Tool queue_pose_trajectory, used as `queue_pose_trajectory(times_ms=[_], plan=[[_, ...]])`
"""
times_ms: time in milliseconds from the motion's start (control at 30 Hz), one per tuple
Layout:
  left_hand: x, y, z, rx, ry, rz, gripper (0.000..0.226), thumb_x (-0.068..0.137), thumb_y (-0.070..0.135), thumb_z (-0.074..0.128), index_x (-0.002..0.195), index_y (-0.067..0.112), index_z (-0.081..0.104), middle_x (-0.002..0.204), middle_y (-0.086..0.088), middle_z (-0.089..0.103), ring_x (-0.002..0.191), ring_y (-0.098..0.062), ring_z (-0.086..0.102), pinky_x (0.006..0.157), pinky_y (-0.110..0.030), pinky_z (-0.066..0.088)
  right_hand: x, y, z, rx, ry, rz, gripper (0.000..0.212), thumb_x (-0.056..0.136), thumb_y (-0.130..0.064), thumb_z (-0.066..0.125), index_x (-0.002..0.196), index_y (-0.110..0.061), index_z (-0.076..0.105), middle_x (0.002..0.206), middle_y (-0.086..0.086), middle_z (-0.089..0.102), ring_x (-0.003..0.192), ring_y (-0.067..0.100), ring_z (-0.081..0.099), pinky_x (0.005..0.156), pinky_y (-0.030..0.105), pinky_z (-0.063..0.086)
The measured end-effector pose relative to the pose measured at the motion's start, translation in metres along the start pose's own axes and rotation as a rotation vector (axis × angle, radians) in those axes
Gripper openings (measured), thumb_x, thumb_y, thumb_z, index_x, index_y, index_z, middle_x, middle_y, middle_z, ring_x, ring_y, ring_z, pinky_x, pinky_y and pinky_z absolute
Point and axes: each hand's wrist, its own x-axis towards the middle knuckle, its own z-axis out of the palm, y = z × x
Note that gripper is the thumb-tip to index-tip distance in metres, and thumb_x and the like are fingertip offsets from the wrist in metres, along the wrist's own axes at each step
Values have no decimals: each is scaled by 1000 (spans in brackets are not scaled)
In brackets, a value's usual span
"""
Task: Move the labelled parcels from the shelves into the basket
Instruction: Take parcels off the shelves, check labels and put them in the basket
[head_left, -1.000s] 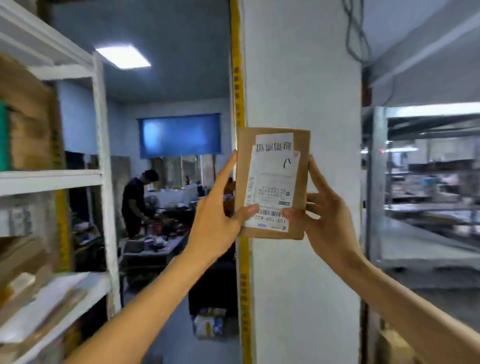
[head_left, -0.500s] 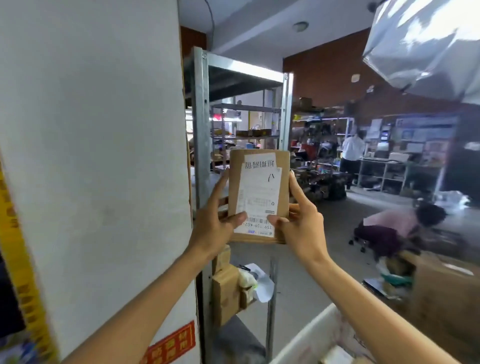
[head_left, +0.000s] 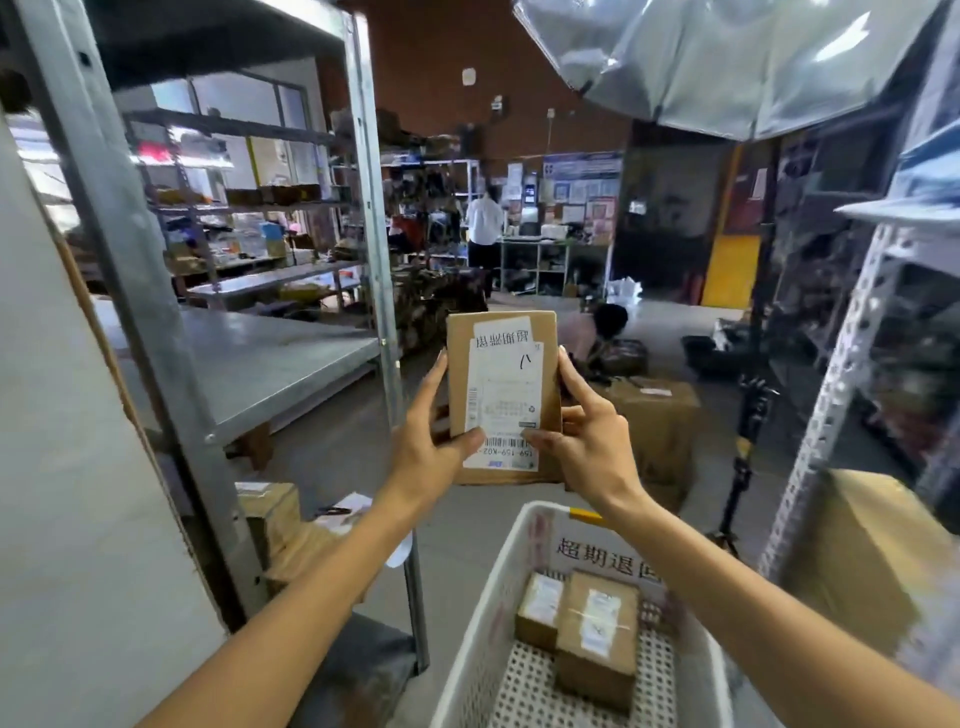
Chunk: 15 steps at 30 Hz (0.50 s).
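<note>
I am at the carrying step: my left hand (head_left: 426, 441) and right hand (head_left: 592, 447) grasp the labelled parcel (head_left: 501, 395) above the basket (head_left: 485, 613). Next I must lower it inside and let go.

View swung right from the pillar, parcel (head_left: 503, 395) now lower and above the basket (head_left: 480, 623), two parcels (head_left: 576, 621) inside now visible
</note>
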Motion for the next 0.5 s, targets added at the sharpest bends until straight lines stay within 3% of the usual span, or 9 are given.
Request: queue_pose_trajectory(times_ms=[133,233,300,400,500], plan=[[10,-30,25,-42,-116,-25,86,81,-6,68,149,25,25,110,30,48,87,29,52,67,0,44,0,32,-1,-73,42,94,98,79,2,74,150,-40,22,91,-17,65,84,1,66,79,26,59],[20,-55,47,-36,-184,-62,85,82,-1,69,148,30,24,105,34,44,82,34,47,66,5,40,7,67,-2,-124,58,156,98,79,-1,75,150,-42,22,99,-11,68,87,7,67,81,38,59],[27,-79,66,-34,-211,-87,87,82,4,70,149,34,23,111,28,49,88,23,53,77,-4,47,12,92,-3,-151,74,195,97,78,-1,75,151,-40,23,112,-7,66,87,6,65,80,34,59],[31,-120,96,-19,-256,-136,89,82,11,72,149,41,21,132,15,52,109,-6,58,93,-33,53,15,135,-4,-179,66,258,96,77,-1,76,151,-35,26,117,-10,62,82,-3,62,67,11,54],[28,-162,123,-26,-314,-241,88,84,12,70,148,44,20,130,9,56,107,-8,60,82,-27,56,14,186,0,-180,49,368,96,76,-2,76,151,-36,26,117,-7,65,84,-1,65,66,12,53]])
